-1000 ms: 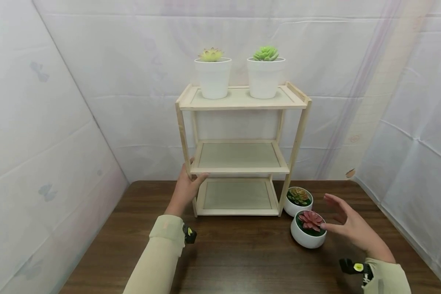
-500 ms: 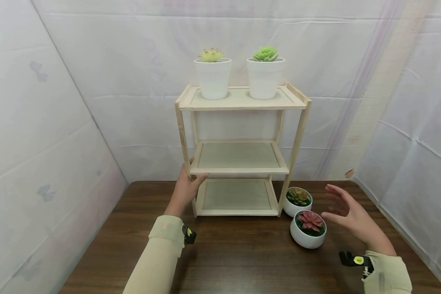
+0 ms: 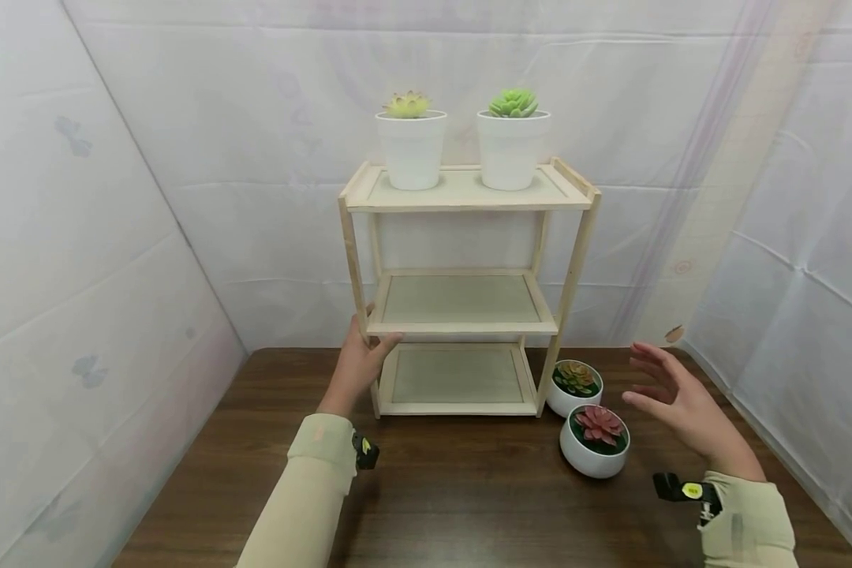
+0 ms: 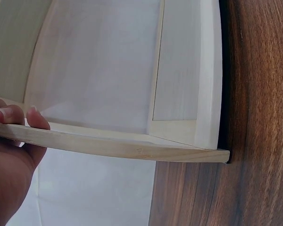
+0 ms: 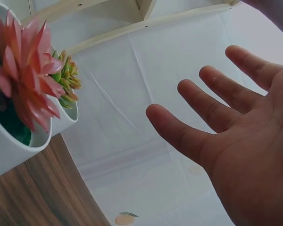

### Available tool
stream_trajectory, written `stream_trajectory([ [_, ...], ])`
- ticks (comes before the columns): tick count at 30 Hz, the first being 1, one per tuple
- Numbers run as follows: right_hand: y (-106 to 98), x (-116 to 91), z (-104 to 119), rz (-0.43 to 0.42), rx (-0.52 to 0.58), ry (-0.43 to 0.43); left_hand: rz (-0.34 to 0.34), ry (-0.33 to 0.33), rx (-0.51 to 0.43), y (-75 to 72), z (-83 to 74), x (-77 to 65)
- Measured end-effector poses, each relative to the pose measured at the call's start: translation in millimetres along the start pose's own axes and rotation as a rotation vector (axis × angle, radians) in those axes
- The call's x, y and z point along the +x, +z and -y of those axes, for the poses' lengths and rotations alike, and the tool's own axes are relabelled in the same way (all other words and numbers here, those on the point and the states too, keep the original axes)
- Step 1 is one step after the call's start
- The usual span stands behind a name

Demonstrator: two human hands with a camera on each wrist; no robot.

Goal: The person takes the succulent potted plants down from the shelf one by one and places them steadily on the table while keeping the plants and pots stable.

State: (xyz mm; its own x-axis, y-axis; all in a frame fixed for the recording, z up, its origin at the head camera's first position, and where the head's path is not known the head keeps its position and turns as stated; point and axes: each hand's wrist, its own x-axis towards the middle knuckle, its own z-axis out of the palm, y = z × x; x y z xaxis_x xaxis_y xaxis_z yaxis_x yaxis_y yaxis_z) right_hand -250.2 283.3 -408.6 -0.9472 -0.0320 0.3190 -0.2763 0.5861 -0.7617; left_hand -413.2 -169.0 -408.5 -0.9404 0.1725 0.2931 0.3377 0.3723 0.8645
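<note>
A pale wooden three-tier shelf (image 3: 461, 328) stands on the table. My left hand (image 3: 357, 367) grips its front left post at the middle tier; in the left wrist view the fingers (image 4: 10, 114) curl round the post (image 4: 108, 145). To the right of the shelf, my right hand (image 3: 689, 406) hovers with fingers spread and holds nothing. Nearest to it is a white bowl pot with a red succulent (image 3: 599, 426). Just behind that sits a similar bowl with a green-orange succulent (image 3: 575, 380), close to the shelf's right post. Both bowls also show in the right wrist view.
Two tall white pots, one with a yellowish succulent (image 3: 410, 150) and one with a green succulent (image 3: 513, 150), stand on the top tier. The brown wooden table (image 3: 468, 505) meets white cloth walls (image 3: 270, 158) at the back and sides.
My right hand has risen slightly and drawn back from the red succulent, toward the rear of the table. My left hand stays on the shelf post. The pots have not moved.
</note>
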Motion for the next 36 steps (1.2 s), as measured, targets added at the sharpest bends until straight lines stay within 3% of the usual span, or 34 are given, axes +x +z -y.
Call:
stream_trajectory([
  [13,-4,11,11,0.005,-0.017,-0.04,0.006,-0.01,-0.003,1.3,0.6,1.9],
  [23,-7,19,24,-0.012,0.032,-0.053,0.006,-0.023,-0.012,1.8,-1.3,1.5],
  [30,-6,25,29,-0.045,0.068,-0.139,0.005,0.0,-0.019,0.5,-0.6,1.3],
  [36,-6,28,36,-0.079,0.042,-0.081,0.006,0.023,-0.021,0.7,1.0,1.0],
])
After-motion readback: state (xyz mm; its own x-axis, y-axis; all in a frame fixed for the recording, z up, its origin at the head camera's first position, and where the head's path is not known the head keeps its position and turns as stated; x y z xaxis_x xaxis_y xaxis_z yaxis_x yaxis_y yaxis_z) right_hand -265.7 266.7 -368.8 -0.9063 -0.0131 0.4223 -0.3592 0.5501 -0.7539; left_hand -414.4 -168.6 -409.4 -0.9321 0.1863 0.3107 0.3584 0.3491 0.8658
